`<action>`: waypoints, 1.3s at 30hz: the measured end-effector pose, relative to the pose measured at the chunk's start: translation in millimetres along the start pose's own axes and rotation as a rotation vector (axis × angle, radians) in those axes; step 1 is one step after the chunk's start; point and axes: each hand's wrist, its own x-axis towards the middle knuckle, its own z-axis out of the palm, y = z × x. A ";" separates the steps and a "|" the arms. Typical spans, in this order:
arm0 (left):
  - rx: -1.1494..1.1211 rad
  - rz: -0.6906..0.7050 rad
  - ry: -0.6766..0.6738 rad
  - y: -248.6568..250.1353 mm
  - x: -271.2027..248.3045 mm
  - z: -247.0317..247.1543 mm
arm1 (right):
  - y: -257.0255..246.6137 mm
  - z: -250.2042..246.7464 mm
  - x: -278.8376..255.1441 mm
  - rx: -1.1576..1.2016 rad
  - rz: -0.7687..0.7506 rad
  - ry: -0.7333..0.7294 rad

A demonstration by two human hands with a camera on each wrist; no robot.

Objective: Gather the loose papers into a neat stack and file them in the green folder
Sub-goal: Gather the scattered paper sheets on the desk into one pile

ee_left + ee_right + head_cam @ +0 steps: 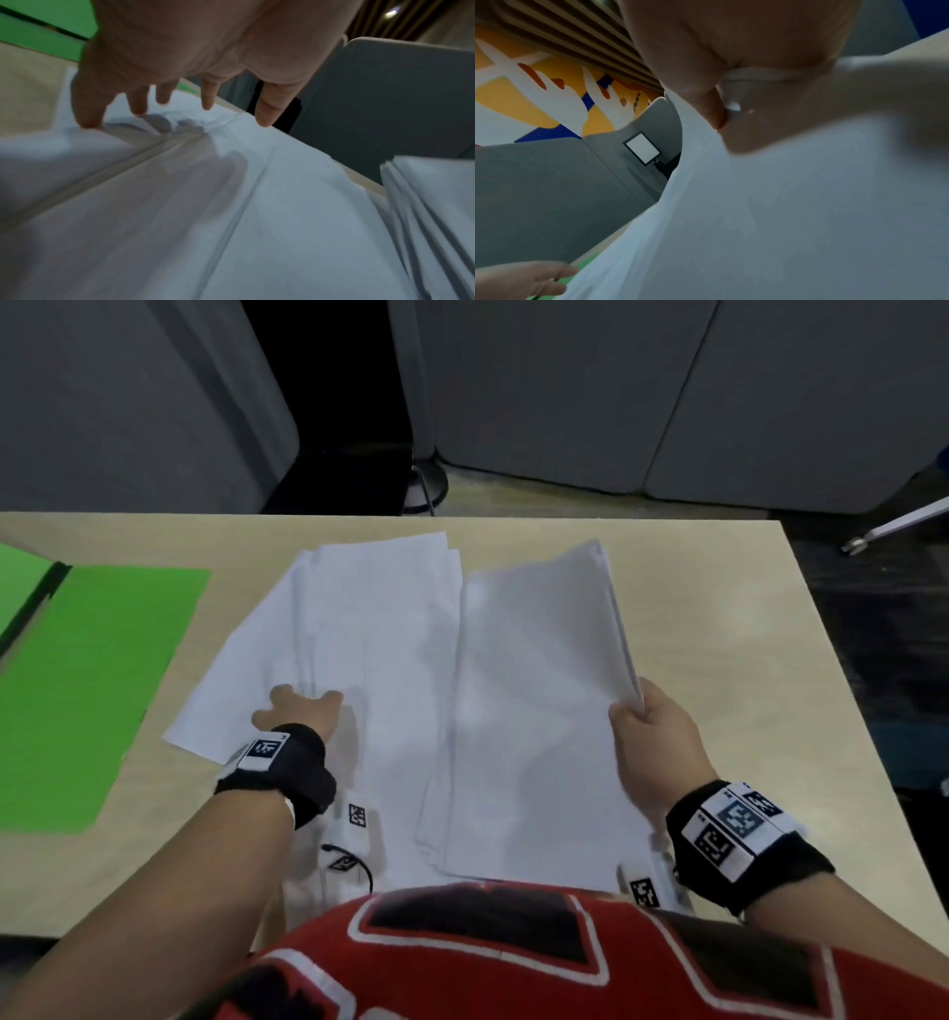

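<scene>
**Papers being gathered on a desk beside an open green folder**

A light wooden table [719, 618] is seen from above. On its left side, a green folder [97, 690] lies open and flat, well apart from the paperwork.

Loose white papers [369, 629] are fanned out unevenly across the middle of the table, their edges overlapping at different angles. The left hand [298, 711] is placed over the near left part of this spread. Its fingers [87, 109] are held straight and spread apart, pointing down at the sheets; the fingertip furthest to the left in the wrist view touches the paper, while contact by the others cannot be told from the blurred view. Nothing is gripped by this hand.

To the right, a thicker bundle of sheets [534, 711] is raised at its right edge and tilted, its left edge resting over the loose papers. The bundle's right edge is pinched by the right hand [652, 742], with the thumb [706, 97] pressed on top and the remaining fingers curled beneath.

Black wrist straps bearing square printed markers are worn on both wrists. A red garment with black and white patterning is visible at the bottom. Grey partition panels stand beyond the table.
</scene>
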 end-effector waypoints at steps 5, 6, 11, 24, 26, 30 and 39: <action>-0.016 0.007 -0.022 -2.9 5.3 8.8 | 10.2 11.5 8.3 -0.149 0.107 -0.117; -0.019 0.023 -0.041 -2.3 3.1 12.0 | 10.3 14.0 10.3 -0.161 0.141 -0.140; 0.016 0.157 -0.209 1.3 -17.4 29.5 | 3.9 23.1 17.4 -0.301 0.180 -0.221; 0.026 0.409 -0.389 13.3 -59.4 45.1 | 7.4 20.5 18.6 -0.338 0.219 -0.279; -0.013 0.436 -0.431 13.3 -61.5 39.7 | 9.1 18.3 18.4 -0.328 0.217 -0.256; -0.123 0.427 -0.544 9.9 -65.5 25.9 | 13.4 11.6 16.1 -0.191 0.201 -0.164; -0.219 0.346 -0.664 0.1 -61.9 33.5 | 18.3 12.5 15.0 -0.228 0.198 -0.286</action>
